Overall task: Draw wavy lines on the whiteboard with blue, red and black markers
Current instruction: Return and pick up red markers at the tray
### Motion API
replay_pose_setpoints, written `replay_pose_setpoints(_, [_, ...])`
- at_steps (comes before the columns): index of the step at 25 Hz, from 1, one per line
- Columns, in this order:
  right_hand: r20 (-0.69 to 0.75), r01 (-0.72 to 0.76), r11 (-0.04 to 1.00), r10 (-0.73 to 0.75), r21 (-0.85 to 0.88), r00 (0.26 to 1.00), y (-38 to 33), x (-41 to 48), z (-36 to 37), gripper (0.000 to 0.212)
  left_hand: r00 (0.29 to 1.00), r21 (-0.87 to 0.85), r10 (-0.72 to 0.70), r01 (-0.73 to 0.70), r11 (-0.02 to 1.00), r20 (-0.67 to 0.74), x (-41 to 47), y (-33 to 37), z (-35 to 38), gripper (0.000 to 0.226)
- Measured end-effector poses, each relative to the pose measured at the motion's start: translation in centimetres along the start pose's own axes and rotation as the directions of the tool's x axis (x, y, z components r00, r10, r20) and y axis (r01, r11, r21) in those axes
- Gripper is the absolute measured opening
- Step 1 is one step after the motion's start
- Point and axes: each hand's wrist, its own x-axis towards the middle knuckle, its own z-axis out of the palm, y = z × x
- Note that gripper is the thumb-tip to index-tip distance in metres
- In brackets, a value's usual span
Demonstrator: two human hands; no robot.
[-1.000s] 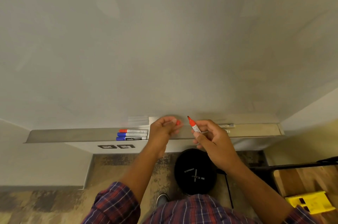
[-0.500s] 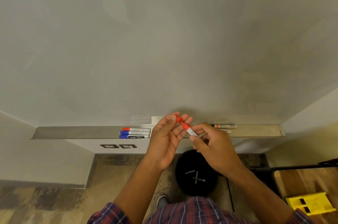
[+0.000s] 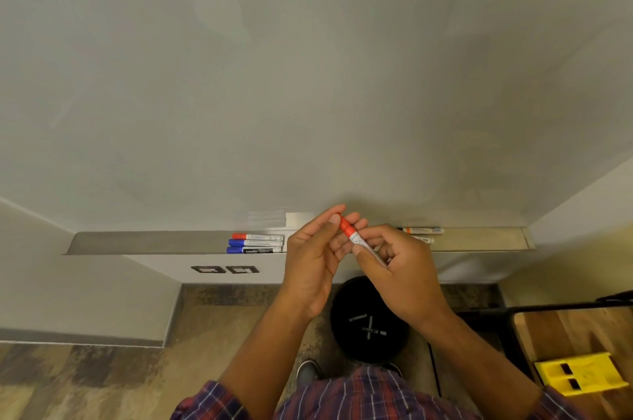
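Note:
The blank whiteboard (image 3: 308,76) fills the upper view. My right hand (image 3: 400,272) grips the white barrel of a red marker (image 3: 354,238), which points up and left. My left hand (image 3: 315,258) pinches the marker's red cap end between thumb and fingers. Both hands meet just in front of the marker ledge (image 3: 154,243). On the ledge to the left lie a red-capped marker (image 3: 258,236), a blue-capped marker (image 3: 255,243) and a blue-capped marker with a black label (image 3: 253,250).
Two more markers (image 3: 423,231) lie on the ledge behind my right hand. A black round bin (image 3: 368,320) stands on the floor below. At the right is a wooden table (image 3: 575,334) with a yellow object (image 3: 582,376). Two wall sockets (image 3: 224,269) sit under the ledge.
One second ago the cap was off in my left hand and the red tip was bare. The hands came together and the cap now sits over the marker's tip.

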Motion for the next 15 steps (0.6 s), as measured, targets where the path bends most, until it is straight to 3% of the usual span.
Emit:
replay_pose_setpoints(7, [-0.097,-0.039,0.984,0.056,0.175,0.994,-0.2,-0.6,0.9,0.013,0.999,-0.048,0.033,-0.033,0.998,-0.018,-0.7,-1.3,0.6,0.027])
replay_pose_setpoints(11, [-0.014,-0.121,0.984,0.124,0.131,0.992,0.3,0.2,0.6,0.014,0.999,0.047,0.044,-0.044,0.998,-0.004,-0.4,-0.8,-0.4,0.028])
replay_pose_setpoints(15, [0.056,-0.169,0.979,0.163,0.116,0.985,0.4,0.8,0.8,0.009,0.997,0.021,0.063,-0.062,0.998,-0.041,0.0,-0.4,-1.3,0.027])
